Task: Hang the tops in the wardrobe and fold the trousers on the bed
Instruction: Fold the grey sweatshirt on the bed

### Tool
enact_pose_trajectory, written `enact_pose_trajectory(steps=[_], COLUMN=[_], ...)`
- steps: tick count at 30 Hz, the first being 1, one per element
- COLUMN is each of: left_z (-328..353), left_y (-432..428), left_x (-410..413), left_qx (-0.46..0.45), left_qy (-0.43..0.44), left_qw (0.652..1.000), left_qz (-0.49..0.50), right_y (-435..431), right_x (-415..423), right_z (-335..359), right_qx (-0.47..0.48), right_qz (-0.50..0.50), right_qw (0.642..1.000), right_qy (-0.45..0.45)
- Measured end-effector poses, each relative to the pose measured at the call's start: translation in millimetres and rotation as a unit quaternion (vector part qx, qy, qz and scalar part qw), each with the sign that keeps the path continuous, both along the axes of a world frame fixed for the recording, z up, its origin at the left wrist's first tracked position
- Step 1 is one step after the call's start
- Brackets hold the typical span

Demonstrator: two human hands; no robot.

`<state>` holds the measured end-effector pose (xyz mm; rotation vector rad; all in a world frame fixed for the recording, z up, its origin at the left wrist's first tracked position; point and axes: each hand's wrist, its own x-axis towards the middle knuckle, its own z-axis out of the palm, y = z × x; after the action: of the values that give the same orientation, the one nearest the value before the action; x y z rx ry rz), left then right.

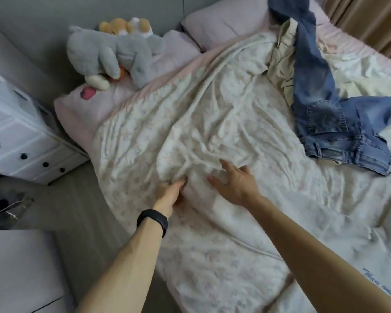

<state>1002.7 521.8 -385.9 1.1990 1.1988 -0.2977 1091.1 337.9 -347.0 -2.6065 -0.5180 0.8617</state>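
A pair of blue jeans (318, 105) lies spread on the right side of the bed, waistband toward me, one leg running up toward the pillows. A crumpled cream garment (280, 62) lies partly under that leg. My left hand (171, 190), with a black band on the wrist, pinches a fold of the pale floral duvet (190, 114) near the bed's left edge. Just to its right, my right hand (233, 181) lies on the duvet with fingers spread. Both hands are well left of the jeans.
A grey plush toy (113, 53) and an orange one (124, 26) lie on the pink pillows (224, 21) at the head of the bed. A white chest of drawers (16, 136) stands at the left. Beige curtains (370, 21) hang at the far right.
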Motion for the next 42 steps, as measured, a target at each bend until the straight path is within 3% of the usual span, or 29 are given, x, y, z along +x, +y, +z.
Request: enact_pose_trajectory(steps=[2, 4, 6, 10, 15, 18, 20, 21, 23, 25, 28, 31, 33, 36, 40, 42], left_z=[3.7, 5.9, 7.5, -7.3, -34.6, -27.8, -10.2, 2.6, 33.0, 63.8, 101.2, 114.4, 118.7, 105.0, 62.4, 39.9], left_y=[20.2, 47.7, 66.9, 75.6, 63.2, 58.6, 49.3, 41.2, 9.2, -42.1, -136.5, -222.7, -281.4, -360.0, -437.8, -457.2], left_x=[4.2, 7.1, 9.5, 13.5, 17.7, 10.6, 13.0, 15.7, 18.3, 18.4, 5.7, -18.9, -43.6, -89.4, -145.4, -162.2], left_qx=[0.105, 0.211, 0.258, 0.248, 0.130, 0.050, 0.069, 0.070, 0.057, 0.033, -0.013, 0.101, 0.123, 0.216, 0.314, 0.353], left_qy=[-0.024, -0.074, -0.108, -0.033, -0.020, -0.017, -0.054, -0.085, -0.153, -0.224, -0.316, -0.360, -0.404, -0.437, -0.394, -0.368], left_qw=[0.994, 0.974, 0.959, 0.968, 0.991, 0.998, 0.996, 0.994, 0.986, 0.966, 0.906, 0.804, 0.734, 0.626, 0.491, 0.454], left_qz=[0.007, 0.039, 0.048, -0.005, 0.017, 0.030, 0.004, -0.002, -0.039, -0.122, -0.283, -0.463, -0.532, -0.609, -0.711, -0.731], right_y=[27.6, 55.4, 69.4, 70.4, 42.8, 28.8, 22.2, 19.2, 2.9, -31.3, -99.0, -178.2, -246.3, -340.9, -450.2, -495.0], right_x=[14.6, 25.9, 32.1, 27.5, -30.7, -49.3, -41.7, -35.8, -29.4, -31.7, -59.6, -104.7, -146.8, -216.7, -315.8, -357.0], right_z=[-2.1, -0.8, 0.6, -16.5, -42.5, -46.3, -31.7, -19.0, 12.7, 42.2, 80.0, 102.3, 109.6, 101.6, 62.4, 37.0], right_qx=[-0.040, 0.032, 0.088, -0.049, -0.017, -0.020, 0.053, 0.116, 0.258, 0.353, 0.415, 0.407, 0.396, 0.397, 0.390, 0.344], right_qz=[0.026, -0.009, -0.063, -0.038, -0.048, -0.025, -0.087, -0.156, -0.312, -0.390, -0.434, -0.533, -0.595, -0.688, -0.795, -0.832], right_qw=[0.999, 0.999, 0.990, 0.993, 0.959, 0.983, 0.993, 0.981, 0.901, 0.818, 0.775, 0.738, 0.698, 0.606, 0.465, 0.434], right_qy=[0.011, -0.031, -0.091, -0.098, -0.280, -0.180, -0.062, 0.012, 0.157, 0.233, 0.199, 0.076, 0.039, 0.035, 0.022, 0.009])
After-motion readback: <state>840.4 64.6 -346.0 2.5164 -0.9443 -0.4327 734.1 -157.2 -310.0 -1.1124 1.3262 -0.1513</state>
